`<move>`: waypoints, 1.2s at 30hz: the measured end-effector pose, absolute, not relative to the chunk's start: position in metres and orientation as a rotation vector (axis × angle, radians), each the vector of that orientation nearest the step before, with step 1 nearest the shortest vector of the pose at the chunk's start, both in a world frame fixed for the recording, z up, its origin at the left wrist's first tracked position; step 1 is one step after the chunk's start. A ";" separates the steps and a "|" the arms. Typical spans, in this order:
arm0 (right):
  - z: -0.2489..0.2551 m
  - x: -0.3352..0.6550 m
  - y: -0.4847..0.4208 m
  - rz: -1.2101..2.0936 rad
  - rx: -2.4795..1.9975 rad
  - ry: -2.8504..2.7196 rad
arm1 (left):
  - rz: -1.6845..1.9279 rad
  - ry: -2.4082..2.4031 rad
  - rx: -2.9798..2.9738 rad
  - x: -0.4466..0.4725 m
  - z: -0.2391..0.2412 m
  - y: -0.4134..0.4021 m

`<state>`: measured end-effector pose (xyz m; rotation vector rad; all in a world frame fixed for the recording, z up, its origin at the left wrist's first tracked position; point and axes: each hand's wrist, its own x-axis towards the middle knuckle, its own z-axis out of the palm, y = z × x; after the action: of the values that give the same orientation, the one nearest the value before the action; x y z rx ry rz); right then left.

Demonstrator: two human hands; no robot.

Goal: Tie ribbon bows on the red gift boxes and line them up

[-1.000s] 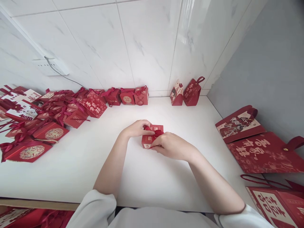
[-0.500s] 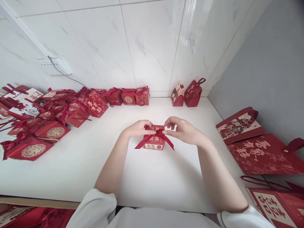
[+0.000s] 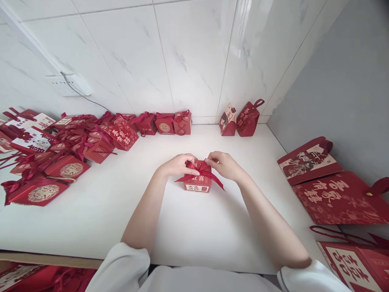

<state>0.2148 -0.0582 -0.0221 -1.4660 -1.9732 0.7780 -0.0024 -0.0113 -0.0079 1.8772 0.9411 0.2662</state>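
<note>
A small red gift box (image 3: 197, 187) with gold and white lettering stands on the white table in front of me. A dark red ribbon (image 3: 212, 177) is tied over its top, and its two tails spread out to the left and right. My left hand (image 3: 180, 164) is at the box's upper left, thumb and fingers closed on the ribbon near the knot. From the right, my right hand (image 3: 224, 164) pinches the ribbon's loop at the back right of the bow. The fingertips partly cover the knot.
Several red ribboned boxes (image 3: 99, 148) crowd the table's left side and back. Two upright red packets (image 3: 247, 118) stand by the wall. Flat red bags (image 3: 337, 196) lie at the right. An open carton (image 3: 45, 278) with red boxes sits at the lower left.
My right hand has moved slightly left and closed its fingers on the bow's loop. The ribbon tails have shifted a little, and the bow is lifted at the right.
</note>
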 end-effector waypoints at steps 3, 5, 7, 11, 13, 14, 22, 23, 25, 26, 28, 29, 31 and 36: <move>-0.028 0.209 -0.057 0.652 -1.512 -1.979 | 0.279 0.930 1.906 -0.002 -0.007 -0.012; -0.030 0.205 -0.058 0.590 -1.534 -1.973 | 0.277 0.939 1.916 -0.001 -0.005 -0.013; -0.032 0.202 -0.060 0.544 -1.545 -1.957 | 0.278 0.959 1.932 0.000 -0.004 -0.015; -0.034 0.200 -0.059 0.506 -1.546 -1.926 | 0.321 0.991 1.947 0.004 -0.003 -0.018; -0.031 0.203 -0.059 0.522 -1.553 -1.906 | 0.328 1.000 1.950 0.005 -0.003 -0.019; -0.029 0.205 -0.060 0.532 -1.560 -1.895 | 0.327 1.004 1.950 0.006 -0.004 -0.019; 0.005 0.191 -0.096 0.875 -1.218 -2.103 | 0.407 1.071 1.896 0.006 -0.018 -0.011; 0.005 0.184 -0.100 0.899 -1.149 -2.164 | 0.430 1.068 1.912 0.007 -0.019 -0.010; 0.001 0.171 -0.103 0.802 -1.139 -2.255 | 0.460 1.063 1.939 0.008 -0.022 -0.008; -0.002 0.166 -0.103 0.726 -1.162 -2.293 | 0.465 1.064 1.941 0.008 -0.023 -0.007; -0.008 0.159 -0.100 0.602 -1.194 -2.355 | 0.470 1.061 1.936 0.009 -0.024 -0.006; -0.011 0.158 -0.098 0.564 -1.189 -2.381 | 0.472 1.057 1.936 0.009 -0.025 -0.006; -0.013 0.158 -0.096 0.522 -1.160 -2.405 | 0.475 1.041 1.942 0.009 -0.027 -0.004; -0.014 0.162 -0.097 0.488 -1.082 -2.422 | 0.498 1.022 1.970 0.007 -0.028 -0.004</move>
<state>0.1623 -0.0968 -0.0135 -1.0817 -2.4222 0.4879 0.0072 -0.0035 -0.0275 1.9703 1.0216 0.4976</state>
